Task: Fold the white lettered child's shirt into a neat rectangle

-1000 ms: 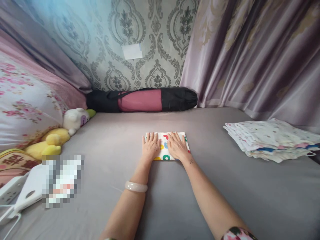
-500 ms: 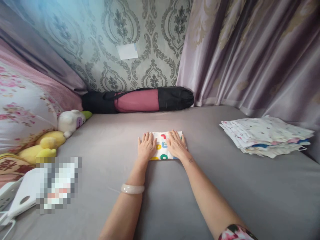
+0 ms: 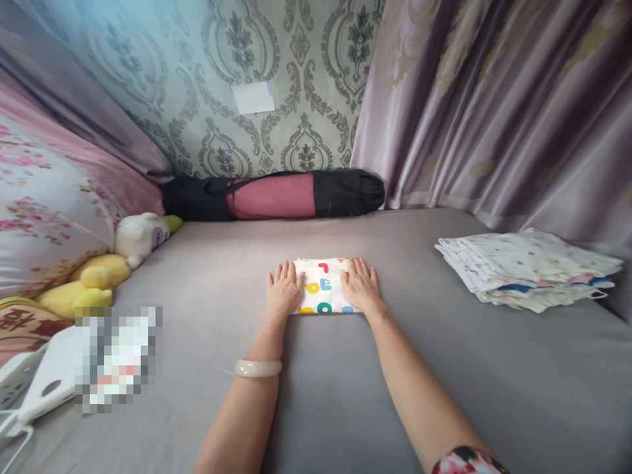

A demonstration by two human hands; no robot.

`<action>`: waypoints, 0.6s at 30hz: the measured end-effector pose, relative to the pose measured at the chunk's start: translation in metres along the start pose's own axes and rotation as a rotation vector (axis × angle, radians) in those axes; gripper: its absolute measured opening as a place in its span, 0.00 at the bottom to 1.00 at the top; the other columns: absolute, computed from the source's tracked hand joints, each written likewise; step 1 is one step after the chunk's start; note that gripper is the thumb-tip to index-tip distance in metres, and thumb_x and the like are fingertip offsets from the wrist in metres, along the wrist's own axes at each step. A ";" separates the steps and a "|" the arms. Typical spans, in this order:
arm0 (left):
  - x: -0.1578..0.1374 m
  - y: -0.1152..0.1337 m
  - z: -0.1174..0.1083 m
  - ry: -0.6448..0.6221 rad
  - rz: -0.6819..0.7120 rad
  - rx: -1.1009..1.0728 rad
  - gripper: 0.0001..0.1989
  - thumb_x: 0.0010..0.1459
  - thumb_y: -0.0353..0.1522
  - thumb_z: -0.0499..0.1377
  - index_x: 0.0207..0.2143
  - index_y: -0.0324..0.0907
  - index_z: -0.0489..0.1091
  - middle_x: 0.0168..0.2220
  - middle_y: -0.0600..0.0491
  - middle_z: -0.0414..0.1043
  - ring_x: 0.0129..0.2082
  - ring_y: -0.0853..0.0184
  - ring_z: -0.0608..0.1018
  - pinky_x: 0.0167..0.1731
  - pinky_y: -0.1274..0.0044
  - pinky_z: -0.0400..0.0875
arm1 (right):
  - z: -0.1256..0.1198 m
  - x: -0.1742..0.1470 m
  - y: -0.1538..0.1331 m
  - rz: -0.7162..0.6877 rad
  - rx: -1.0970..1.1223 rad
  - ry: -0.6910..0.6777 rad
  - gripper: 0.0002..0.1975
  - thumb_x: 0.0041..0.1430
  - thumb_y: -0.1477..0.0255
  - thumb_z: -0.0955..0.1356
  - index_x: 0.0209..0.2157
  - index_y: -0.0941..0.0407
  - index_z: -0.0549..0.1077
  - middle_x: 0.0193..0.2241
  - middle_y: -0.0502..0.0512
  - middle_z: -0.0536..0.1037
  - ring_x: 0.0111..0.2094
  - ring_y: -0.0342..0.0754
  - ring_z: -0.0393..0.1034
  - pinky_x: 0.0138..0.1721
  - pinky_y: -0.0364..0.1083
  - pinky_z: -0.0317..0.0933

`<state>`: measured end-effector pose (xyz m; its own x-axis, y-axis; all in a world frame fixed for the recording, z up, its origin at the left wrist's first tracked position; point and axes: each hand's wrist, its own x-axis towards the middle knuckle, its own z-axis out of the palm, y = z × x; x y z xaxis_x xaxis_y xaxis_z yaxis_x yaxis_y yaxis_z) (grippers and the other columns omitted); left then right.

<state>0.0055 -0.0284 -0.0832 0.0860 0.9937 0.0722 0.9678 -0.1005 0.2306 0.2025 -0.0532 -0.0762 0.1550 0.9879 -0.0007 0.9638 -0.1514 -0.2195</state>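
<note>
A small folded white cloth (image 3: 323, 289) with colourful letter-like shapes lies flat on the grey bed sheet (image 3: 326, 382). My left hand (image 3: 285, 286) rests palm down over its left edge, fingers stretched forward and holding nothing. Over the right edge lies my right hand (image 3: 361, 283), also flat with its fingers apart. The cloth's middle shows between the two hands, while its side edges are partly covered by them. A pale bangle (image 3: 258, 368) circles my left wrist.
To the right sits a stack of folded patterned cloths (image 3: 528, 266). A long black and pink bag (image 3: 271, 196) lies along the wall. On the left are plush toys (image 3: 141, 237), a floral pillow (image 3: 49, 217), a white device (image 3: 56, 372) with a cord and a blurred-out item.
My hands have slid apart, the left one leftward and the right one rightward, so more of the folded cloth shows between them. The view has shifted slightly.
</note>
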 end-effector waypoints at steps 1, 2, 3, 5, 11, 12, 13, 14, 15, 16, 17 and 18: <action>0.000 0.000 0.000 0.004 0.001 -0.010 0.30 0.67 0.43 0.38 0.65 0.38 0.53 0.67 0.45 0.51 0.67 0.55 0.53 0.63 0.56 0.45 | -0.001 0.000 0.000 -0.004 0.007 0.001 0.30 0.69 0.63 0.48 0.66 0.65 0.50 0.67 0.60 0.48 0.67 0.52 0.37 0.65 0.58 0.33; -0.001 0.000 -0.001 0.016 0.003 -0.014 0.30 0.66 0.43 0.38 0.65 0.38 0.54 0.66 0.44 0.51 0.67 0.54 0.53 0.63 0.56 0.45 | -0.002 -0.001 0.000 -0.009 0.011 0.007 0.30 0.69 0.64 0.48 0.66 0.65 0.50 0.67 0.60 0.48 0.67 0.52 0.38 0.65 0.58 0.33; -0.001 0.001 -0.002 0.038 0.008 -0.009 0.30 0.67 0.43 0.38 0.64 0.38 0.54 0.66 0.44 0.52 0.67 0.54 0.52 0.63 0.55 0.44 | -0.003 -0.001 0.000 -0.016 0.010 0.021 0.30 0.69 0.64 0.48 0.66 0.65 0.51 0.67 0.61 0.49 0.67 0.52 0.38 0.65 0.59 0.32; -0.003 0.006 -0.003 0.097 0.037 0.014 0.29 0.67 0.42 0.39 0.64 0.37 0.56 0.66 0.44 0.53 0.67 0.54 0.52 0.63 0.56 0.43 | -0.005 -0.002 -0.001 -0.039 -0.003 0.067 0.30 0.69 0.64 0.48 0.65 0.66 0.52 0.66 0.62 0.50 0.67 0.53 0.38 0.65 0.60 0.31; -0.010 0.030 -0.004 0.131 0.251 0.073 0.28 0.67 0.42 0.40 0.63 0.37 0.58 0.65 0.43 0.53 0.67 0.55 0.53 0.64 0.60 0.44 | -0.002 -0.002 -0.009 -0.083 -0.026 0.112 0.30 0.69 0.64 0.51 0.65 0.68 0.53 0.66 0.65 0.51 0.67 0.54 0.40 0.64 0.55 0.35; -0.011 0.031 -0.003 0.103 0.266 0.080 0.28 0.67 0.42 0.40 0.63 0.37 0.58 0.65 0.42 0.54 0.66 0.55 0.54 0.63 0.60 0.46 | 0.000 -0.001 -0.009 -0.073 -0.025 0.100 0.30 0.69 0.63 0.51 0.65 0.68 0.53 0.66 0.66 0.52 0.66 0.55 0.41 0.64 0.54 0.37; -0.012 0.032 -0.002 0.078 0.273 0.085 0.28 0.67 0.42 0.40 0.63 0.37 0.58 0.65 0.42 0.54 0.66 0.54 0.55 0.63 0.59 0.48 | 0.001 -0.001 -0.009 -0.065 -0.024 0.092 0.31 0.69 0.63 0.51 0.65 0.68 0.53 0.65 0.66 0.52 0.66 0.55 0.42 0.64 0.53 0.38; -0.012 0.033 0.000 0.062 0.276 0.090 0.28 0.67 0.42 0.40 0.63 0.37 0.58 0.65 0.41 0.54 0.66 0.53 0.55 0.62 0.59 0.49 | 0.003 -0.001 -0.009 -0.062 -0.023 0.088 0.31 0.69 0.62 0.52 0.65 0.68 0.53 0.65 0.66 0.52 0.66 0.56 0.43 0.64 0.53 0.39; -0.012 0.032 0.001 0.056 0.277 0.094 0.28 0.67 0.42 0.40 0.63 0.36 0.58 0.65 0.41 0.54 0.66 0.53 0.55 0.62 0.59 0.49 | 0.003 -0.001 -0.009 -0.064 -0.023 0.089 0.31 0.69 0.62 0.52 0.65 0.68 0.53 0.65 0.66 0.52 0.66 0.56 0.43 0.63 0.53 0.39; -0.012 0.032 0.002 0.058 0.280 0.097 0.28 0.67 0.42 0.41 0.63 0.36 0.58 0.65 0.41 0.53 0.66 0.53 0.55 0.62 0.59 0.49 | 0.004 -0.001 -0.008 -0.065 -0.024 0.091 0.31 0.69 0.62 0.52 0.65 0.68 0.53 0.65 0.66 0.53 0.66 0.56 0.43 0.63 0.53 0.39; -0.012 0.031 0.002 0.062 0.282 0.099 0.28 0.67 0.42 0.41 0.63 0.36 0.58 0.65 0.40 0.53 0.66 0.53 0.55 0.62 0.59 0.49 | 0.004 -0.002 -0.008 -0.066 -0.026 0.096 0.30 0.69 0.62 0.52 0.65 0.68 0.53 0.65 0.66 0.53 0.66 0.56 0.43 0.63 0.53 0.39; -0.012 0.031 0.003 0.064 0.282 0.102 0.28 0.67 0.42 0.41 0.63 0.36 0.58 0.65 0.41 0.53 0.66 0.53 0.55 0.62 0.59 0.49 | 0.004 -0.002 -0.008 -0.065 -0.027 0.102 0.30 0.69 0.63 0.52 0.64 0.68 0.54 0.65 0.66 0.53 0.66 0.56 0.43 0.63 0.54 0.38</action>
<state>0.0346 -0.0430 -0.0795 0.3425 0.9218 0.1814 0.9269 -0.3631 0.0946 0.1938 -0.0537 -0.0782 0.1114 0.9874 0.1121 0.9779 -0.0889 -0.1892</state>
